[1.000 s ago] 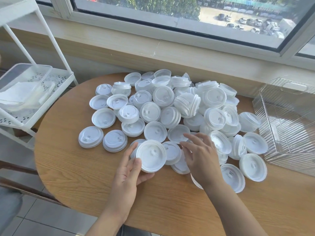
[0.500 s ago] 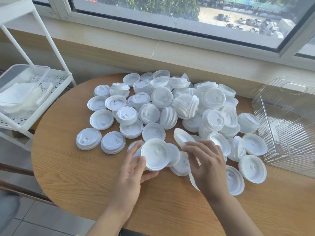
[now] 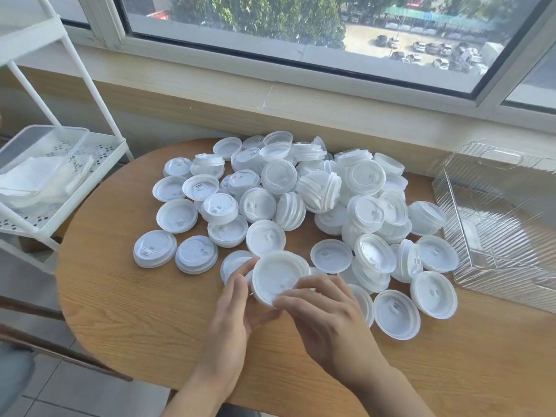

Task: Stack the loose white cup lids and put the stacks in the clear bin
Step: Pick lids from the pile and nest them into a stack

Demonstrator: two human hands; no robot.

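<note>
1. Lids (image 3: 294, 206) lie heaped across the middle of the frame on the round wooden table (image 3: 120, 311), and the one I am working on, the held stack (image 3: 278, 276), sits at lower centre, lifted off the wood between both hands.
2. Half a second ago my right hand (image 3: 328, 323) was pinching a single tilted lid just right of the stack; now that lid is down on top of it, so the stack has grown by one.
3. My left hand (image 3: 233, 308) cups the stack from the left, fingers curled around its edge.
4. My right hand comes in from the lower right, fingertips (image 3: 281, 300) bent onto the near rim, pressing the new lid home.
5. Judging by the clear bin (image 3: 496, 236) at the right edge, which looks empty, nothing is stowed yet and most of the job remains.
</note>
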